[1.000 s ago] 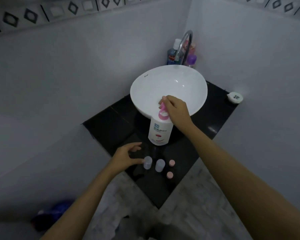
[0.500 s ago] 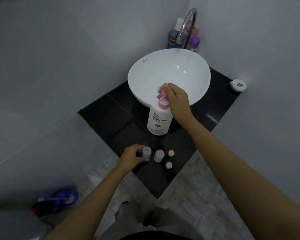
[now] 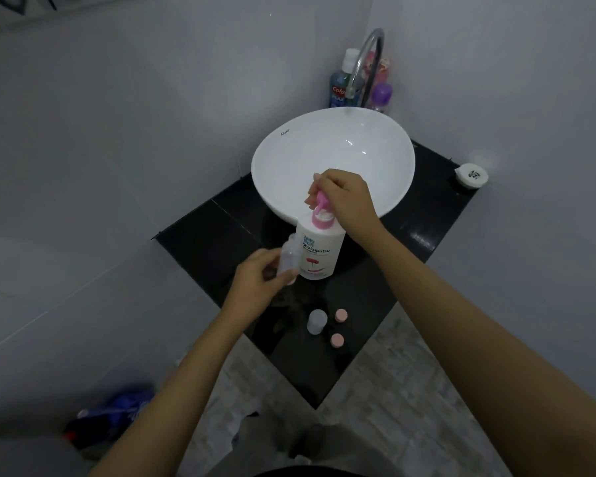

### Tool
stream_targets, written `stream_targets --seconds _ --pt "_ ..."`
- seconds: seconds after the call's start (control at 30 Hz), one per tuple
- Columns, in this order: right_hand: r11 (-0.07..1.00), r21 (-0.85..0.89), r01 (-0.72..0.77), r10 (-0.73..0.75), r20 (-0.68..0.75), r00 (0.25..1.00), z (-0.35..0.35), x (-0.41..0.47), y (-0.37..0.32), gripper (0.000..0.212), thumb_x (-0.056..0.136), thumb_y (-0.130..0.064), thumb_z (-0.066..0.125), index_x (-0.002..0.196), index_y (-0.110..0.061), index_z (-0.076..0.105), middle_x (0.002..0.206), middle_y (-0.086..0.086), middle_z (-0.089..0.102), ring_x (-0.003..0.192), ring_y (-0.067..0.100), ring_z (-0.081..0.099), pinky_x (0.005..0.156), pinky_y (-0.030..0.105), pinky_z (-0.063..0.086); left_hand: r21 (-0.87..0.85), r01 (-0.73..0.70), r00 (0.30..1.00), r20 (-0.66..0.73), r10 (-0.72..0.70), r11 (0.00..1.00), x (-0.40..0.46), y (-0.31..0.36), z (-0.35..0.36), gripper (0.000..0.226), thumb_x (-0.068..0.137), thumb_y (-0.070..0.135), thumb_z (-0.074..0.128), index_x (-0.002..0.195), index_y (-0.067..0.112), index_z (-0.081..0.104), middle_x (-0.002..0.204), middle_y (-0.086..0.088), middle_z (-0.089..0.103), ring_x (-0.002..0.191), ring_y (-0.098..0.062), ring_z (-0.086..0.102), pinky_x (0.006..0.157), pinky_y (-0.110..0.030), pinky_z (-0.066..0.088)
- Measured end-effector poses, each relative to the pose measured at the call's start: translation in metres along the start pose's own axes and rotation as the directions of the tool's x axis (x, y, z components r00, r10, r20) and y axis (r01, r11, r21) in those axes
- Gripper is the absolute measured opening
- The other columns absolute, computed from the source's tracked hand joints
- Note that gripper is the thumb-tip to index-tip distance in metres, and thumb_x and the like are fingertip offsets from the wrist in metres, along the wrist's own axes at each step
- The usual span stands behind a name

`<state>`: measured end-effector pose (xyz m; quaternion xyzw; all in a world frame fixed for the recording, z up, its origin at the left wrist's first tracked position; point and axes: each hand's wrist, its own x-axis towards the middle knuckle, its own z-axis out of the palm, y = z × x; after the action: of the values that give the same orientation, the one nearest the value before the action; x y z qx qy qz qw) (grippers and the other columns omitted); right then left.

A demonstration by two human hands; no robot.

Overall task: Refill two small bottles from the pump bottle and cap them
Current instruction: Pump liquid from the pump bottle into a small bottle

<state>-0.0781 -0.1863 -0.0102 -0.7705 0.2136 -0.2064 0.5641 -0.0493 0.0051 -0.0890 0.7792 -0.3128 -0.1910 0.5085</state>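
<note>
Gripping a small bottle (image 3: 287, 258) beside the pump bottle (image 3: 319, 251), left hand (image 3: 260, 280); right hand (image 3: 346, 197) pinches the pump

The left hand (image 3: 258, 275) grips a small clear bottle (image 3: 288, 257), while the right hand (image 3: 346, 197) curls over the pump head (image 3: 322, 201), both forearms outstretched.

Just right of the small bottle (image 3: 287, 258) gripped by the left hand (image 3: 258, 280) the pump bottle (image 3: 319, 251) blocks passage, with the basin (image 3: 331, 160) beyond it, while bare black counter (image 3: 203, 235) lies open to the grip's left and the second small bottle (image 3: 316, 321) and two pink caps (image 3: 341, 315) stand below it.
</note>
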Motion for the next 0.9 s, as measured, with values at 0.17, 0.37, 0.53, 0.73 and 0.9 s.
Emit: stream_targets --seconds 0.17,0.37,0.53,0.73,0.9 --pt "0.999 -0.01 -0.052 0.053 0.088 0.995 0.003 0.01 -0.006 0.041 0.096 -0.029 0.052 0.071 -0.003 0.07 0.067 0.015 0.071 0.063 0.032 0.067 0.07 0.032 0.056 0.129 -0.062 0.998 0.005 0.062 0.99 0.016 0.027 -0.021 0.04 0.084 0.037 0.062 0.123 0.036 0.057 0.093 0.011 0.055 0.082 0.003 0.054 0.068 -0.009 0.042" --pt "0.995 0.028 -0.092 0.089 0.089 0.992 0.009 0.008 -0.001 0.043 0.097 -0.027 0.051 0.07 0.001 0.07 0.061 0.014 0.067 0.058 0.024 0.063 0.069 0.029 0.054 0.222 -0.099 0.995 0.042 0.092 0.97 0.018 0.029 -0.021 0.044 0.085 0.046 0.058 0.128 0.04 0.052 0.087 0.009 0.051 0.077 0.002 0.048 0.064 -0.016 0.033" --pt "0.995 0.017 -0.098 0.097 0.054 0.994 0.011 0.006 -0.002 0.047 0.098 -0.03 0.049 0.068 0.001 0.069 0.06 0.016 0.066 0.057 0.02 0.063 0.068 0.026 0.052 0.192 -0.107 0.994 0.011 0.106 0.976 0.017 0.033 -0.019 0.042 0.086 0.045 0.058 0.126 0.046 0.049 0.089 0.009 0.05 0.082 0.013 0.046 0.066 -0.015 0.033" --pt "0.994 0.012 -0.111 0.111 0.037 0.993 0.011 0.004 -0.004 0.049 0.099 -0.031 0.047 0.071 0.001 0.07 0.063 0.015 0.066 0.059 0.016 0.06 0.066 0.025 0.05 0.164 -0.108 0.994 -0.016 0.112 0.981 0.018 0.041 -0.018 0.04 0.086 0.045 0.057 0.125 0.047 0.047 0.09 0.006 0.049 0.082 0.013 0.044 0.067 -0.015 0.033" --pt "0.973 0.097 -0.208 0.192 0.146 0.97 0.006 0.007 -0.002 0.051 0.099 -0.033 0.044 0.068 -0.003 0.07 0.067 0.015 0.068 0.065 0.021 0.063 0.081 0.038 0.051 0.161 -0.088 0.996 -0.009 0.091 0.983 0.021 0.043 -0.019 0.043 0.087 0.043 0.058 0.129 0.039 0.053 0.09 0.007 0.047 0.081 0.004 0.046 0.068 -0.016 0.034"
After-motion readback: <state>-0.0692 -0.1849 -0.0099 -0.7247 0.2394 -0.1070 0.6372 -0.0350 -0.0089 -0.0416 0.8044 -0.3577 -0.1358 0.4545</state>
